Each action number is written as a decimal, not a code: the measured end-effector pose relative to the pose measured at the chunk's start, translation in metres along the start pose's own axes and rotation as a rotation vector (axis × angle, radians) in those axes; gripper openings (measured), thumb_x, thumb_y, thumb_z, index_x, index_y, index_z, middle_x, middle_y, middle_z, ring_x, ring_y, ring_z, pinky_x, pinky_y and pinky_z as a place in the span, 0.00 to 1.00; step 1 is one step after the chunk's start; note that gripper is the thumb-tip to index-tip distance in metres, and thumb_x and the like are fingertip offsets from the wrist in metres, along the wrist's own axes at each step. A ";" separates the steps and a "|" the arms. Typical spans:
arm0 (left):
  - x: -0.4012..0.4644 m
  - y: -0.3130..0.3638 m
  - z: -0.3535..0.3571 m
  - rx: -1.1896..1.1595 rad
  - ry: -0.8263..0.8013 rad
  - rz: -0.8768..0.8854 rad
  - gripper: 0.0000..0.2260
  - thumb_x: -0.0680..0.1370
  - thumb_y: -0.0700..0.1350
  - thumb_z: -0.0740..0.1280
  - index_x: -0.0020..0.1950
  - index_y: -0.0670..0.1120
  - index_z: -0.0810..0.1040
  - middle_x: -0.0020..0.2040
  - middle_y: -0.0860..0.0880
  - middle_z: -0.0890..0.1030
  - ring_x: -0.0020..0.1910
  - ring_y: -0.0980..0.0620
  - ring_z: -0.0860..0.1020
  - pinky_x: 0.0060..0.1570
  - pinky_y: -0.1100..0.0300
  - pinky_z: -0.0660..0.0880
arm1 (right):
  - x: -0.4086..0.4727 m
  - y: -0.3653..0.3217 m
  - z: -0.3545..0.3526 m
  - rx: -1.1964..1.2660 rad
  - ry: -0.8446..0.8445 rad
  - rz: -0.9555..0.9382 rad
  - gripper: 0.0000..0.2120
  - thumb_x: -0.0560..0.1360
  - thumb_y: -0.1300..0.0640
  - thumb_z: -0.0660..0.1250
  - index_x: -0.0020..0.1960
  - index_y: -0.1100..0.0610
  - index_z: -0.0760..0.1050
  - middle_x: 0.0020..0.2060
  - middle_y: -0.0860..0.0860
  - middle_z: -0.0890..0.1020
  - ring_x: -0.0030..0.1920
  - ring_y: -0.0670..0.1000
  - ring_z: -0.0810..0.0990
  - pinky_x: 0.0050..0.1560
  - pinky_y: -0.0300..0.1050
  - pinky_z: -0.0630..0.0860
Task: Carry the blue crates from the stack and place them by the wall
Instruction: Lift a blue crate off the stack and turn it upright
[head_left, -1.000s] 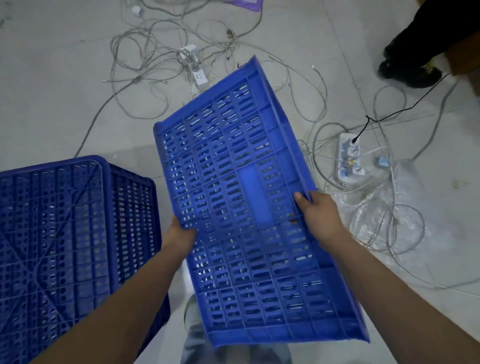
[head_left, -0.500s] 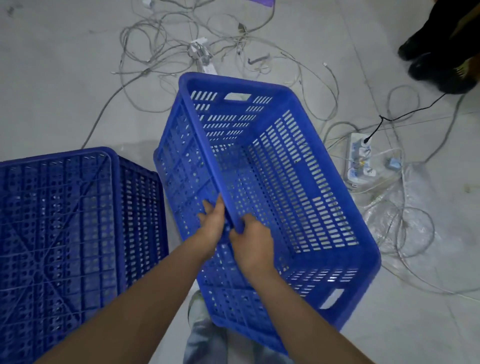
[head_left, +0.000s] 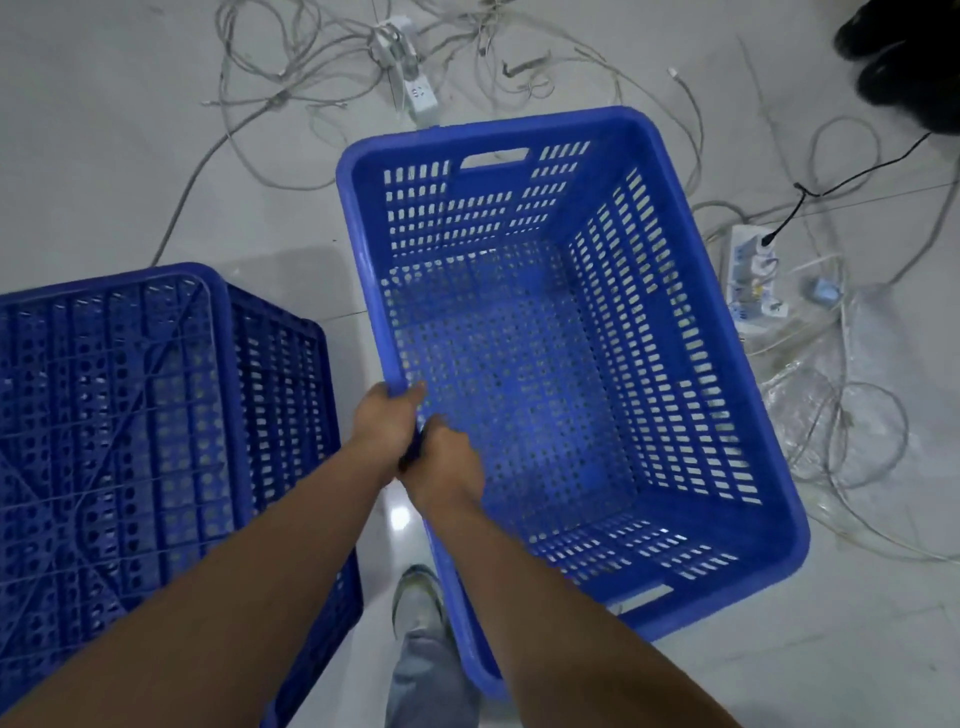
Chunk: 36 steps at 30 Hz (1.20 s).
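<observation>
The open blue crate (head_left: 561, 353) hangs upright over the floor (head_left: 104, 156), its long axis running away from me, all of it to the right of my grip. My left hand (head_left: 387, 421) and right hand (head_left: 449, 467) sit touching on the near left rim, fingers curled round it. The stack (head_left: 140, 441) stands just left. No wall shows; my fingertips are hidden.
</observation>
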<state>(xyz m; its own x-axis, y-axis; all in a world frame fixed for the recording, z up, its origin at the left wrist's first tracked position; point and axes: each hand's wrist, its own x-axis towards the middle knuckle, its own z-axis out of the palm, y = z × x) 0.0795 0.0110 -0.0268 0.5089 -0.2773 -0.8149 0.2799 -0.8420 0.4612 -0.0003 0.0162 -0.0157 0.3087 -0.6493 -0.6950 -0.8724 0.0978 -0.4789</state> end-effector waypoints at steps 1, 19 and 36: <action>0.006 -0.003 0.002 0.108 0.035 0.011 0.13 0.77 0.47 0.66 0.56 0.40 0.76 0.56 0.39 0.80 0.54 0.39 0.79 0.58 0.44 0.76 | 0.004 0.006 0.007 -0.052 -0.011 -0.004 0.16 0.74 0.55 0.66 0.59 0.60 0.72 0.56 0.59 0.80 0.57 0.60 0.79 0.54 0.49 0.75; 0.036 0.019 -0.007 2.056 -0.360 0.691 0.24 0.80 0.46 0.60 0.76 0.53 0.60 0.78 0.50 0.60 0.78 0.48 0.52 0.75 0.43 0.40 | 0.009 0.065 0.039 -0.296 -0.296 0.102 0.25 0.76 0.56 0.64 0.71 0.57 0.61 0.65 0.59 0.73 0.65 0.60 0.74 0.64 0.51 0.71; -0.013 -0.033 0.022 1.924 -0.179 0.932 0.21 0.47 0.53 0.81 0.37 0.49 0.86 0.32 0.46 0.84 0.35 0.45 0.83 0.47 0.45 0.80 | -0.023 0.135 0.006 -0.672 -0.286 -0.141 0.22 0.76 0.62 0.61 0.69 0.58 0.64 0.62 0.59 0.77 0.64 0.60 0.76 0.64 0.54 0.72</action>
<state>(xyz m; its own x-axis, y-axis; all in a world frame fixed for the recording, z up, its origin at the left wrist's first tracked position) 0.0459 0.0325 -0.0395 -0.1215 -0.7142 -0.6893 -0.9607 0.2592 -0.0992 -0.1224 0.0484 -0.0675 0.4414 -0.3905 -0.8079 -0.8324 -0.5143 -0.2063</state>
